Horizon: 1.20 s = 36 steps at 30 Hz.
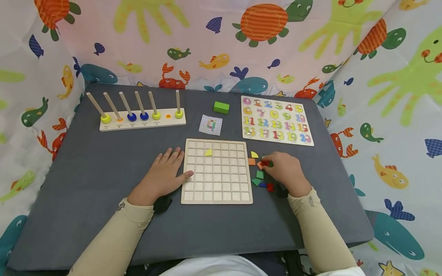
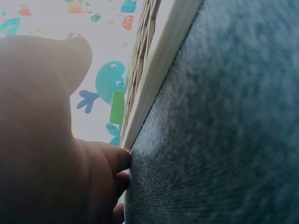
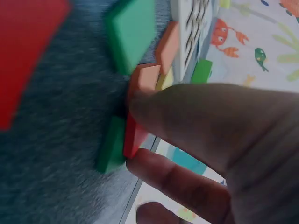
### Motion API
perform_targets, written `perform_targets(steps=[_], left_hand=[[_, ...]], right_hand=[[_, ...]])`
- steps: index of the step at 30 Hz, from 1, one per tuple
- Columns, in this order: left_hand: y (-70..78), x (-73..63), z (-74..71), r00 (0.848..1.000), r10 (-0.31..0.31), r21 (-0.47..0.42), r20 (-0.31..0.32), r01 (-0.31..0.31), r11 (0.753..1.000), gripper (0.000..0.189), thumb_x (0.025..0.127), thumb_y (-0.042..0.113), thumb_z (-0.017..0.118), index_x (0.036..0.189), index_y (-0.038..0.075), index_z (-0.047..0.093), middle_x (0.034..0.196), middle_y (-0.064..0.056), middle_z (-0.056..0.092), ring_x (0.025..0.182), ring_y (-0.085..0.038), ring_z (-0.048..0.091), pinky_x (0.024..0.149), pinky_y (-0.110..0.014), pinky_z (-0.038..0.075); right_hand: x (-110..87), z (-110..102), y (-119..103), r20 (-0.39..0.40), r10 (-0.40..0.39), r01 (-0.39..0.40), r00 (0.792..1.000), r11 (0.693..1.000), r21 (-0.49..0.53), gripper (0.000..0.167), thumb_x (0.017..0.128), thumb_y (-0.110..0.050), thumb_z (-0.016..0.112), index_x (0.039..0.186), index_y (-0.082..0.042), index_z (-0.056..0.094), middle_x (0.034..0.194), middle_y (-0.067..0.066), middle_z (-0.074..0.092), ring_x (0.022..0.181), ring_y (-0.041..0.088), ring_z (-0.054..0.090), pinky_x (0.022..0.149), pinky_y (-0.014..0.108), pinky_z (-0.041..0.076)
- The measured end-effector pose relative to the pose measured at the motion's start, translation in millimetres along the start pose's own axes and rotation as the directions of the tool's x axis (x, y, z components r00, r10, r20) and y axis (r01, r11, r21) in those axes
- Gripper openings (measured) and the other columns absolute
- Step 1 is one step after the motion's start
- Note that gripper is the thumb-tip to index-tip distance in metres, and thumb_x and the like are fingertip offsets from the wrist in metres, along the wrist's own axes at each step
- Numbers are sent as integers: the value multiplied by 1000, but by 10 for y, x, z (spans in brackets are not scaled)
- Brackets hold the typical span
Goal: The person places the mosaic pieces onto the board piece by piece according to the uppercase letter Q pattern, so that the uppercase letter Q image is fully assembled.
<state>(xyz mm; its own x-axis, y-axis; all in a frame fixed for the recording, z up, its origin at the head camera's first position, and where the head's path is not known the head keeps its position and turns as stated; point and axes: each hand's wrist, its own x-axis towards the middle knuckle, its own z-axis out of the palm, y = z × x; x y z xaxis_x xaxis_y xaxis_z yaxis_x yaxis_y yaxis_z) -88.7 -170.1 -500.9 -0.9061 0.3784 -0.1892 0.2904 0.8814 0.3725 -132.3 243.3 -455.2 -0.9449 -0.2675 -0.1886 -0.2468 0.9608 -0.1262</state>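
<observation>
A wooden grid board [image 1: 217, 178] lies in the middle of the table, with one yellow tile [image 1: 208, 152] in an upper cell. My left hand [image 1: 161, 176] rests flat to its left, fingers spread, the thumb over the board's edge. To the right of the board my right hand [image 1: 286, 170] pinches a red tile [image 3: 134, 135] between thumb and index finger. Around that tile lie an orange tile [image 1: 251, 161], a yellow quarter-round tile [image 1: 254, 155], green tiles [image 1: 259, 174], a blue tile [image 1: 263, 184] and another red tile [image 1: 270, 187].
Behind the board lie a pattern card [image 1: 210, 125] and a green block [image 1: 221, 107]. A peg stand [image 1: 143, 124] with coloured rings is at the back left. At the back right lies a number puzzle board [image 1: 276, 120]. Printed fabric [image 1: 214, 46] surrounds the grey table [image 1: 89, 184].
</observation>
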Motion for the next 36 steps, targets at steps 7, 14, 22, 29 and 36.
perform_targets(steps=[7,14,22,29,36], left_hand=[[-5,-4,26,1000,2,-6,-13,-2,1000,97,107,73,36,169,0,21,176,-19,15,162,-43,8,127,-63,7],[-55,13,53,1000,0,-11,-11,0,1000,98,106,75,34,170,3,19,177,-17,12,162,-41,5,128,-62,5],[-67,34,92,1000,4,6,-14,-4,1000,99,105,78,30,170,4,18,177,-16,12,162,-41,6,128,-61,6],[9,34,47,1000,-1,13,-3,1,1000,94,108,71,38,170,3,19,177,-16,13,162,-40,7,129,-60,6],[20,-2,-28,1000,-21,25,13,21,999,93,108,67,45,170,3,19,177,-16,13,162,-40,7,129,-60,7]], right_hand=[[-83,75,8,-122,-3,7,993,1000,26,27,90,-26,84,114,-14,85,105,8,78,78,23,65,56,40,55],[99,-59,-354,-182,-160,173,970,983,55,16,90,-25,85,103,-16,87,92,-1,77,72,14,60,50,32,47],[447,-22,-900,-118,-375,376,919,927,-19,13,92,-24,86,103,-17,88,102,-4,80,86,16,70,58,32,52],[706,115,-1105,-120,-430,423,895,903,-76,12,95,-19,85,106,-21,88,107,-5,79,94,21,70,69,37,59],[759,-13,-1074,-41,-452,454,891,888,78,24,106,-20,71,127,-16,82,123,2,73,106,21,70,86,40,59]])
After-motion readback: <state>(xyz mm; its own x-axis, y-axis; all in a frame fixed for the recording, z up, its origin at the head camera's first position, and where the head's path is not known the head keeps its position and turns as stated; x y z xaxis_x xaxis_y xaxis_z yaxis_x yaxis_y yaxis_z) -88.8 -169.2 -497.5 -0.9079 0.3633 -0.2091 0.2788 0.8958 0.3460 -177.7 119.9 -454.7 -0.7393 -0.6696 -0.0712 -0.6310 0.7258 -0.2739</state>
